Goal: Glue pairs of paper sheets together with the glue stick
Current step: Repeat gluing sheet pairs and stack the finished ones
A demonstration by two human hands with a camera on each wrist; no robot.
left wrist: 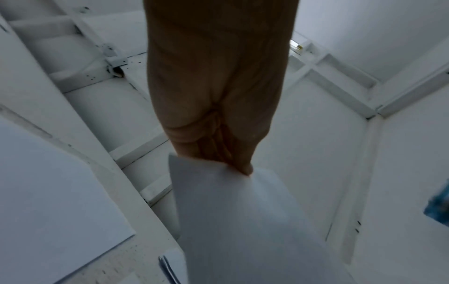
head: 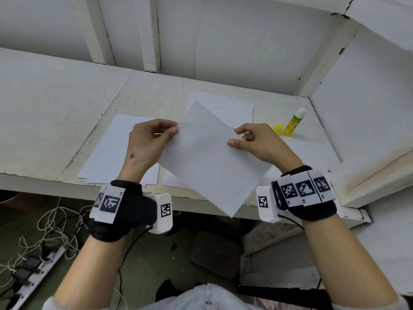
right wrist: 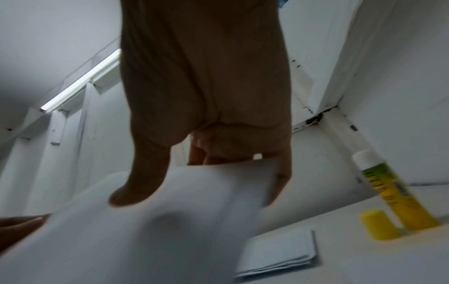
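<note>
I hold a white paper sheet (head: 210, 159) tilted in the air above the table's front edge. My left hand (head: 154, 139) pinches its left edge, and my right hand (head: 248, 139) pinches its right edge with the thumb on top. In the left wrist view the sheet (left wrist: 233, 221) hangs from my fingers (left wrist: 243, 167). The right wrist view shows the thumb (right wrist: 136, 188) pressed on the sheet (right wrist: 170, 221). A yellow glue stick (head: 294, 122) stands uncapped at the right, and its yellow cap (head: 278, 128) sits beside it.
A stack of white sheets (head: 105, 151) lies on the table (head: 55, 97) to the left. More sheets (head: 225, 106) lie behind the held one. White walls enclose the back and right. Cables and a power strip (head: 33, 271) lie on the floor below.
</note>
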